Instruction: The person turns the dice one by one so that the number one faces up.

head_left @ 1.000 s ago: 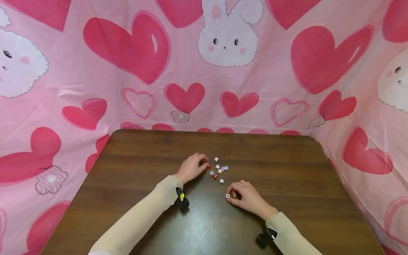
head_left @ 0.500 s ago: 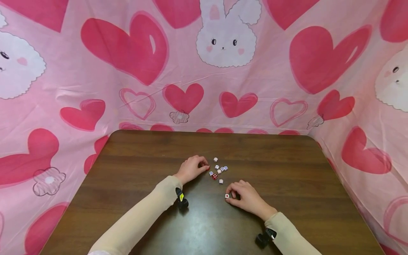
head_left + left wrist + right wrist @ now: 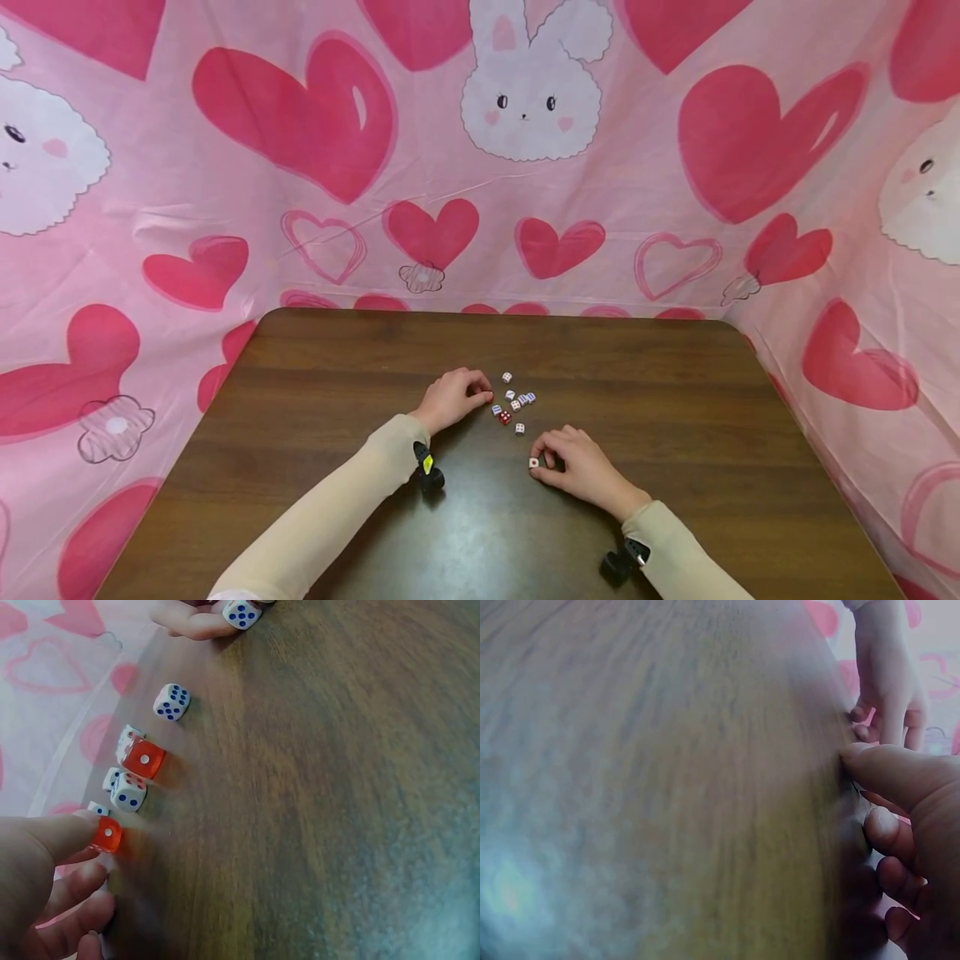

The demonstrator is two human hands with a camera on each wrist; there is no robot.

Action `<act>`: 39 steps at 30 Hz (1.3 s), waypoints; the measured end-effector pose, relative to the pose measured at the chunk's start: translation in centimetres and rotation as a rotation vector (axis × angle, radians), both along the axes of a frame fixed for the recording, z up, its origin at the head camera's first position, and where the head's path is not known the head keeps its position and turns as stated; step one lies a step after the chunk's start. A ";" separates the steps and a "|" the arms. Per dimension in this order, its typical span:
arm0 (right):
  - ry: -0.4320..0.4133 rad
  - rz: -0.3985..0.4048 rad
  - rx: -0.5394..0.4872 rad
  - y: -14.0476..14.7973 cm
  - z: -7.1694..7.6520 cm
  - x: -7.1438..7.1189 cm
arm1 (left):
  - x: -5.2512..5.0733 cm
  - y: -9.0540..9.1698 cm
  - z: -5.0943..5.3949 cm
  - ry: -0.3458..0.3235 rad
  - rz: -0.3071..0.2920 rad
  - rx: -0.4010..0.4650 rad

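Left wrist view, lower left: I see the left hand (image 3: 30, 870) pinching a red die (image 3: 109, 834). Head view, centre: that hand now hides it, suggesting a closer grip; the right hand (image 3: 585, 469) pinches a white die (image 3: 534, 463). Right wrist view: dice indiscernible.

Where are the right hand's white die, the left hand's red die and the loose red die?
Held white die (image 3: 534, 463): head view, dotted face.
Held red die (image 3: 109, 834): left wrist view, dotted face.
Loose red die (image 3: 144, 759): left wrist view, dotted face.

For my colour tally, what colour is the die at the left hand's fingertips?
That die is red with a white pip, clearest in the left wrist view.
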State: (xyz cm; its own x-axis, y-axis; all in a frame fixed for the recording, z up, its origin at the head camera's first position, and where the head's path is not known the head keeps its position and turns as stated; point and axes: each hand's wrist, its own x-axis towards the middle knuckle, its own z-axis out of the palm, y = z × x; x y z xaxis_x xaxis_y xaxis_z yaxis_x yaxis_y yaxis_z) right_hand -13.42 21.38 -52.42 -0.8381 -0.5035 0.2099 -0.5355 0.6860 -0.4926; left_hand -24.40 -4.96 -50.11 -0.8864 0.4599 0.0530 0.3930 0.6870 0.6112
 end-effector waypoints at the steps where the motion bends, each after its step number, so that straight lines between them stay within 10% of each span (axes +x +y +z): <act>1: -0.002 0.000 0.001 0.0 0.0 0.0 | 0.0 0.0 0.0 -0.001 -0.004 0.003; 39: 0.016 0.005 0.006 -0.1 0.1 0.1 | 0.6 -0.9 -0.1 -0.025 -0.040 0.061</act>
State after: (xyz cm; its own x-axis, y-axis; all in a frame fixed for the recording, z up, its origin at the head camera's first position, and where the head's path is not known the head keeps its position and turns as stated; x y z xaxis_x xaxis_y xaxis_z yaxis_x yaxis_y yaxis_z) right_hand -13.35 21.29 -52.34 -0.8322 -0.5089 0.2202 -0.5467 0.6863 -0.4797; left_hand -23.82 -5.86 -50.25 -0.8685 0.4920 0.0598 0.4038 0.6323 0.6611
